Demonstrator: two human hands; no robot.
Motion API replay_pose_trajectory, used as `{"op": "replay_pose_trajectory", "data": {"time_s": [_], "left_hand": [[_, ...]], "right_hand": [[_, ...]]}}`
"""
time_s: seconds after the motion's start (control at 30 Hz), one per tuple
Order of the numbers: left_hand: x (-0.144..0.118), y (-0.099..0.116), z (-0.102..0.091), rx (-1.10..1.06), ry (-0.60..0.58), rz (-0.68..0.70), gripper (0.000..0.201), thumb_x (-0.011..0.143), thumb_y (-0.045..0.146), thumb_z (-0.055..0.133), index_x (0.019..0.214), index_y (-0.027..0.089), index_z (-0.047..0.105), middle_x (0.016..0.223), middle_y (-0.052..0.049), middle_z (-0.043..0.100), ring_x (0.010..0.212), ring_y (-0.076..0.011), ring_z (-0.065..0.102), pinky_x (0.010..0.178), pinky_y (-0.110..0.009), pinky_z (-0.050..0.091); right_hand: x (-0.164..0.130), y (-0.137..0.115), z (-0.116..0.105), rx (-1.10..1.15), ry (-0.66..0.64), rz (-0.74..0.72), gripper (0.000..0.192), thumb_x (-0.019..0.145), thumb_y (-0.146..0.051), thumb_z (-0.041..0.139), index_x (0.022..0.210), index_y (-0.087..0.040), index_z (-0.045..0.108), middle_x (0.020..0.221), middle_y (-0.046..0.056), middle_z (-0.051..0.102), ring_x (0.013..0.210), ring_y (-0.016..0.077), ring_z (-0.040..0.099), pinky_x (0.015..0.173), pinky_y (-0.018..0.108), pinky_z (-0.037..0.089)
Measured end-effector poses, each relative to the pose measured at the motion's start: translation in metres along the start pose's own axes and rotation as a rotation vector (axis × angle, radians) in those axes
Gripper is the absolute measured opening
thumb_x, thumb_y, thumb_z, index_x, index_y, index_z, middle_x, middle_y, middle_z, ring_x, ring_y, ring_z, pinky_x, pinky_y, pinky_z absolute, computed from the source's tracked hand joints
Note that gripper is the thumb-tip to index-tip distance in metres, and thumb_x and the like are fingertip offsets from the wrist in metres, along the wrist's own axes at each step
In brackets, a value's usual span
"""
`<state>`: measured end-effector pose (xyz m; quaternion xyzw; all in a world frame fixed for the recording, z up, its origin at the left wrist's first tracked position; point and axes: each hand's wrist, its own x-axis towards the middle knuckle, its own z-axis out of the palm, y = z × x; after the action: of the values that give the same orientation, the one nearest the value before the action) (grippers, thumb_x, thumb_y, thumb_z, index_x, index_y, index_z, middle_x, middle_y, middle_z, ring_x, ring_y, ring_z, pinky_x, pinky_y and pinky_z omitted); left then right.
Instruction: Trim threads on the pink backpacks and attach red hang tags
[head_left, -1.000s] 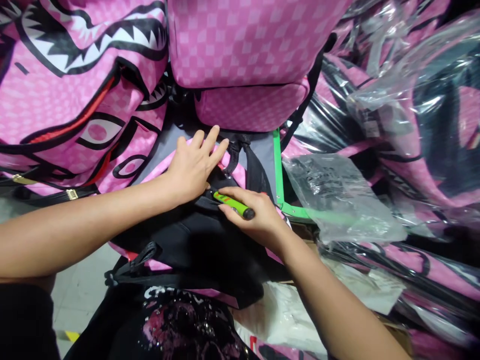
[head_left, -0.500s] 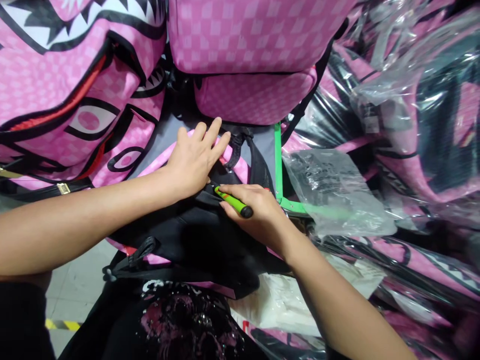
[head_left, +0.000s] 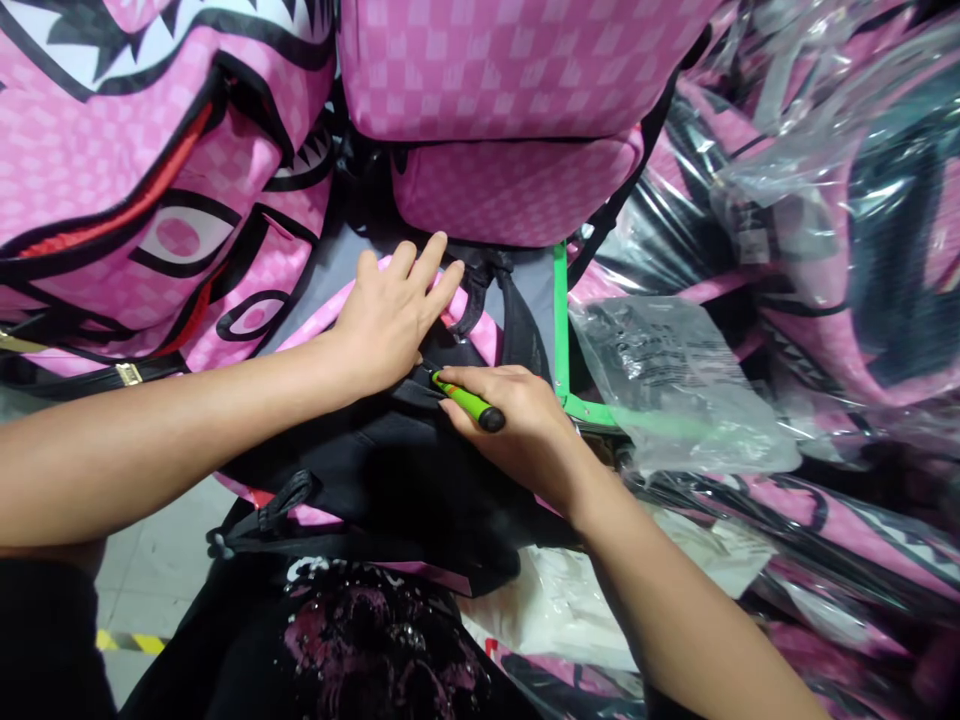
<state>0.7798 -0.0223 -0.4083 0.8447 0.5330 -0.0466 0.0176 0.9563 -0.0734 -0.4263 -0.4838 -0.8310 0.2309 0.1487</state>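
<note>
A pink backpack with a black padded back panel (head_left: 397,480) lies face down in front of me. My left hand (head_left: 390,315) rests flat on its upper part, fingers spread toward the top handle. My right hand (head_left: 517,425) grips a small green tool with a black end (head_left: 469,402), its tip pressed against the black panel just below my left palm. Black shoulder straps (head_left: 517,330) run up from the panel.
Pink checkered backpacks with shark-mouth prints (head_left: 150,180) are stacked at left and ahead (head_left: 517,110). Plastic-wrapped bags (head_left: 825,250) pile up on the right, with a loose clear bag (head_left: 675,390) and a green frame edge (head_left: 560,320). Grey floor (head_left: 142,570) shows lower left.
The hands and the tool have stayed almost in place; the view has shifted slightly, and the tool's tip has edged a little closer to my left palm.
</note>
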Motion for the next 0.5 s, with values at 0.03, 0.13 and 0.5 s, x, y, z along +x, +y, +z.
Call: {"op": "replay_pose_trajectory", "data": {"time_s": [0.03,0.13,0.5], "left_hand": [[0.0000,0.0000,0.0001,0.001,0.001,0.002,0.094,0.083,0.053,0.067,0.157,0.028,0.015,0.166,-0.012,0.009,0.137,-0.0398,0.029,0.107,-0.056,0.030],[-0.0003,0.0002,-0.0003,-0.011,0.004,0.000,0.093,0.084,0.052,0.066,0.158,0.028,0.015,0.167,-0.012,0.009,0.138,-0.0397,0.028,0.107,-0.056,0.030],[-0.0004,-0.0004,0.0003,0.053,0.009,0.007,0.092,0.084,0.048,0.067,0.157,0.028,0.016,0.166,-0.011,0.011,0.136,-0.0378,0.031,0.105,-0.054,0.034]], "right_hand": [[0.0003,-0.0005,-0.0005,-0.001,-0.003,-0.005,0.028,0.084,-0.019,0.064,0.109,-0.025,0.075,0.104,0.003,0.077,0.094,0.0223,0.074,0.090,0.033,0.056],[0.0009,-0.0020,-0.0022,-0.023,-0.042,0.004,0.028,0.084,-0.019,0.065,0.109,-0.023,0.075,0.101,0.004,0.078,0.091,0.0235,0.074,0.087,0.033,0.057],[-0.0054,0.0028,0.0020,0.232,0.043,-0.017,0.033,0.083,-0.007,0.055,0.104,-0.022,0.076,0.117,0.005,0.073,0.109,0.0200,0.070,0.102,0.035,0.055]]}}
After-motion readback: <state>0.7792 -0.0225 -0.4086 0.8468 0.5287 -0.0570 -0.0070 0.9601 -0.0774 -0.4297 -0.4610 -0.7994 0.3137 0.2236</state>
